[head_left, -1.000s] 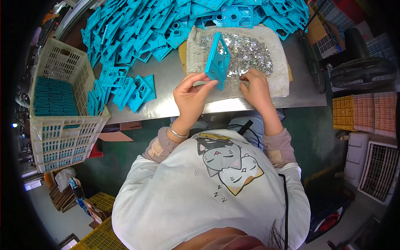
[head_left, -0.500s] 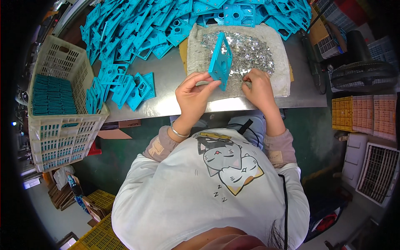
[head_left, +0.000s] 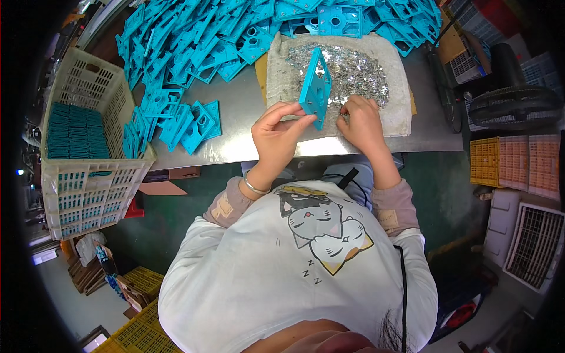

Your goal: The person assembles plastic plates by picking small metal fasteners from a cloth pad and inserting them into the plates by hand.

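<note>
Fingers of my left hand (head_left: 281,132) pinch a teal plastic bracket plate (head_left: 316,88) by its lower corner, thumb on the near side and index finger stretched along its bottom edge, the other fingers curled loosely beneath. I hold the plate upright on edge, tilted a little to the left, above the front of the grey cloth mat (head_left: 395,70). My left wrist, with a thin metal bangle (head_left: 254,187) around it, bends upward from the forearm, which comes in from below over the table's front edge.

My right hand (head_left: 360,120) rests palm down on the mat just right of the plate, knuckles arched and fingertips drawn together at the edge of the heap of small silver metal parts (head_left: 353,69). The fingers are nearly closed, but I cannot tell whether they have hold of one of the pieces. The right forearm runs back down and to the right toward my sleeve.

The mat lies on the steel table (head_left: 247,123). More teal plates are piled (head_left: 194,41) across the back and left of the table, some stacked on edge near the left corner. Beside the table on my left stands a white plastic crate (head_left: 88,176) with teal plates packed in rows inside.
</note>
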The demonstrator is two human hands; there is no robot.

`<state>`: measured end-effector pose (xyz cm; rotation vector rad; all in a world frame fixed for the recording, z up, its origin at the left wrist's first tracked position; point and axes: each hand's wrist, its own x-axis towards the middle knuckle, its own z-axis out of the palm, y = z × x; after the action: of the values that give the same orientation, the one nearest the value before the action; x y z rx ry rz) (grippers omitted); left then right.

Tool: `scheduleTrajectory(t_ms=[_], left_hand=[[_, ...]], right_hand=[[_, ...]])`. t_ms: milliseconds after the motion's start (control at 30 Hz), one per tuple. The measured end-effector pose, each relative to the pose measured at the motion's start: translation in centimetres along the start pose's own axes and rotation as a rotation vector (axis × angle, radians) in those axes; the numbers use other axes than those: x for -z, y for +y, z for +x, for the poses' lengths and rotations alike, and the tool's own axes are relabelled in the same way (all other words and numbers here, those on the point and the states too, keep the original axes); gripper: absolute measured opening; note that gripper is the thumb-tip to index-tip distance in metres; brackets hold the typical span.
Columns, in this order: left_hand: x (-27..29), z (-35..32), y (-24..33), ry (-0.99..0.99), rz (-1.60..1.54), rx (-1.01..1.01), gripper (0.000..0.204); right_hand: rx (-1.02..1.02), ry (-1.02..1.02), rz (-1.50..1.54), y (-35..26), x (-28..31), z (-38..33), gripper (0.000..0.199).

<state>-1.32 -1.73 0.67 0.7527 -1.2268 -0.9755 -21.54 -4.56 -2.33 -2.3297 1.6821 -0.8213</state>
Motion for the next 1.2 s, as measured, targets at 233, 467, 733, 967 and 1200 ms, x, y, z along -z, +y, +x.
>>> scheduleTrajectory(t_ms=[233, 467, 733, 967, 1200], left_hand=[[-0.5, 0.1, 0.8, -0.041, 0.002, 0.054, 0.029], [-0.8, 0.1, 1.5, -0.11, 0.022, 0.0, 0.029], [-0.8, 0.0, 1.4, -0.143, 0.0, -0.01, 0.029], [-0.9, -0.1, 1.8, -0.144, -0.003, 0.041, 0.029], [-0.9, -0.2, 1.8, -0.146, 0.005, 0.008, 0.029]], right_hand=[[0.034, 0.215, 0.538, -4.3, 3.7, 0.8, 0.009], [0.113, 0.31, 0.684, -5.9, 4.5, 0.9, 0.012], [0.16, 0.34, 0.636, -6.5, 5.0, 0.8, 0.011], [0.312, 0.363, 0.461, -6.4, 6.0, 1.2, 0.011], [0.453, 0.352, 0.198, -7.1, 6.9, 1.5, 0.014]])
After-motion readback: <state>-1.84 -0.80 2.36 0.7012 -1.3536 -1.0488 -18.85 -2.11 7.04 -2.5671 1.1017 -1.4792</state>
